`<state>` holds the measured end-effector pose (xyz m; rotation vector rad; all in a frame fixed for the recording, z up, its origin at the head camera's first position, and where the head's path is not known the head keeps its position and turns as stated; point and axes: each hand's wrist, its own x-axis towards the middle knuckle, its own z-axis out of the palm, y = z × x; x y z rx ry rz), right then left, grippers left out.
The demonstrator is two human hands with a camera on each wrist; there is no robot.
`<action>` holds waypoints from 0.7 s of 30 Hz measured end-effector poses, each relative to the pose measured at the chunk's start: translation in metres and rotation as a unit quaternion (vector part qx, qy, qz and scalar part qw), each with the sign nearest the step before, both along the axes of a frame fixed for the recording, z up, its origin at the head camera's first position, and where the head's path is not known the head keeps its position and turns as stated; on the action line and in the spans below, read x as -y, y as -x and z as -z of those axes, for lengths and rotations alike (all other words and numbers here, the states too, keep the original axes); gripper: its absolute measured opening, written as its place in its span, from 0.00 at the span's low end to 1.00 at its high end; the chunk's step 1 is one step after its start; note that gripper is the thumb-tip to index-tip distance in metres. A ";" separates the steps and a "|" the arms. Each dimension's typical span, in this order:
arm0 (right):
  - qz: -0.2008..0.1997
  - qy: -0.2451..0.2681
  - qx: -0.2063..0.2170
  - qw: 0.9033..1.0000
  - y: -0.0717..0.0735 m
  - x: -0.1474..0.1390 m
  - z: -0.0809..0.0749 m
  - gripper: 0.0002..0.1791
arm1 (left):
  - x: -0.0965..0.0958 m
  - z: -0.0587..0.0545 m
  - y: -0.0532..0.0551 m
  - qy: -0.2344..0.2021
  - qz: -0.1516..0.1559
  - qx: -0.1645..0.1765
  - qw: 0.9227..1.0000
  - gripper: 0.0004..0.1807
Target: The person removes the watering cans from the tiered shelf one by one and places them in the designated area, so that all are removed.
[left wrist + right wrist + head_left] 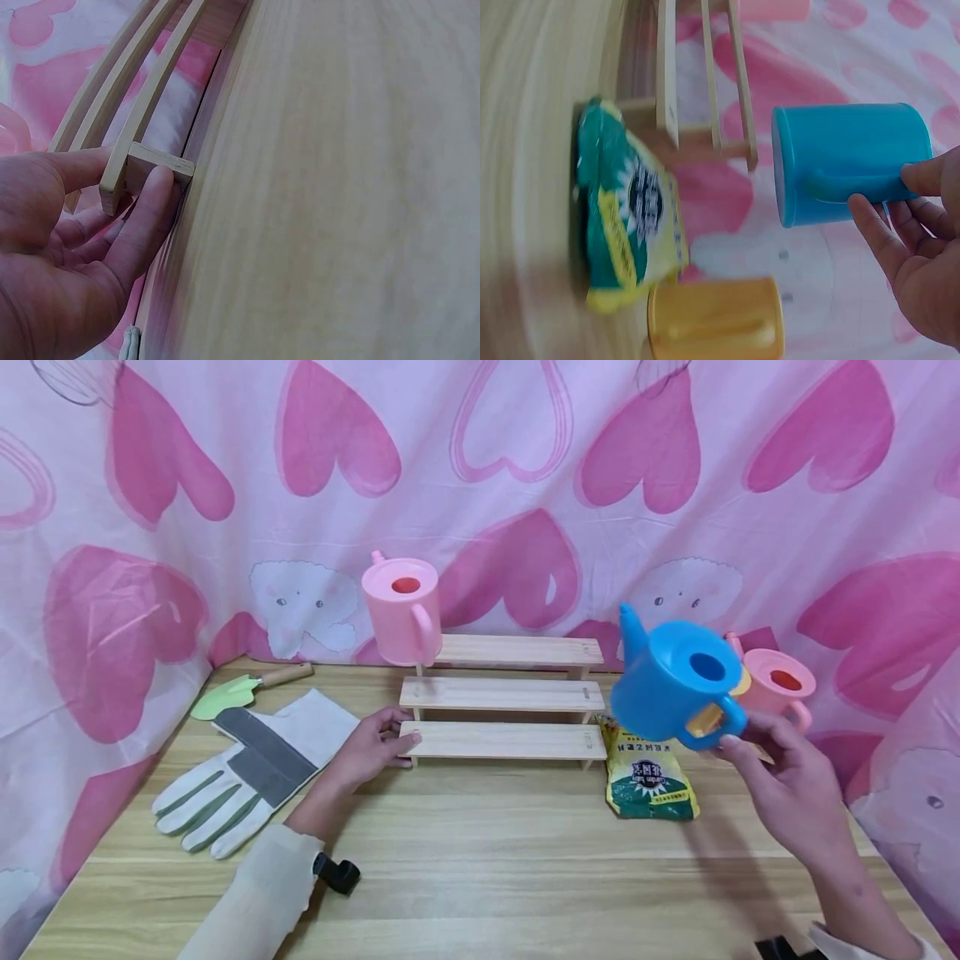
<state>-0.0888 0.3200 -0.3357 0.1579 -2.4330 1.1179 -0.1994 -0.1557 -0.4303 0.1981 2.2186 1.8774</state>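
A blue watering can (667, 681) is held up above the table on the right. My right hand (795, 777) pinches its handle between thumb and fingers, as the right wrist view also shows. On the left, my left hand (371, 747) grips the end of a three-tier wooden shelf rack (502, 739), with fingers and thumb about the lowest board and its leg (157, 161). A pink watering can (401, 618) stands at the left end of the top tier, its handle turned toward me.
A green and yellow bag (648, 777) lies right of the rack. Behind the blue can are a second pink watering can (776, 681) and a yellow watering can (716, 319). At left lie a grey and white glove (262, 768) and a green trowel (232, 693). A heart-patterned curtain (337, 435) backs the table.
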 end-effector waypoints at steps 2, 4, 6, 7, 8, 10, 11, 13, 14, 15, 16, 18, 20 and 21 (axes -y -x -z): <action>0.030 -0.007 0.003 1.000 -0.008 -0.008 0.002 0.23 | 0.000 0.001 0.000 0.000 0.000 0.001 1.000 0.21; 0.050 -0.009 0.002 0.999 -0.015 -0.018 0.005 0.23 | 0.001 0.002 0.000 0.003 0.000 0.000 1.000 0.21; 0.063 -0.005 0.002 0.998 -0.021 -0.027 0.008 0.22 | 0.001 0.002 0.000 0.004 -0.001 0.000 1.000 0.20; 0.072 -0.005 0.004 0.997 -0.025 -0.032 0.010 0.21 | 0.001 0.002 0.001 0.003 -0.002 0.000 1.000 0.20; 0.078 0.000 0.005 0.997 -0.028 -0.037 0.012 0.20 | 0.001 0.003 0.001 0.003 -0.002 0.000 1.000 0.20; 0.100 0.003 0.017 0.995 -0.037 -0.047 0.017 0.19 | 0.001 0.003 0.001 0.004 -0.001 -0.001 1.000 0.20; 0.106 0.013 0.020 0.994 -0.041 -0.052 0.019 0.19 | 0.001 0.003 0.001 0.004 0.000 -0.002 1.000 0.20; 0.119 0.034 0.015 0.992 -0.048 -0.061 0.022 0.19 | 0.001 0.004 0.002 0.005 0.000 -0.002 1.000 0.20; 0.122 0.045 0.008 0.991 -0.051 -0.066 0.024 0.19 | 0.001 0.004 0.002 0.007 0.000 -0.003 1.000 0.20; 0.129 0.051 0.003 0.990 -0.053 -0.070 0.026 0.19 | 0.000 0.004 0.002 0.007 -0.001 -0.002 1.000 0.20; 0.135 0.063 -0.006 0.989 -0.056 -0.074 0.027 0.20 | 0.000 0.004 0.002 0.007 -0.001 -0.001 1.000 0.20; 0.157 0.079 -0.022 0.984 -0.060 -0.080 0.032 0.21 | 0.000 0.004 0.002 0.007 -0.002 -0.002 1.000 0.20; 0.196 0.076 -0.020 0.977 -0.066 -0.087 0.037 0.22 | 0.001 0.003 0.003 0.004 0.001 -0.005 1.000 0.20; 0.213 0.078 -0.018 0.974 -0.069 -0.089 0.040 0.22 | 0.001 0.003 0.003 0.003 0.001 -0.005 1.000 0.20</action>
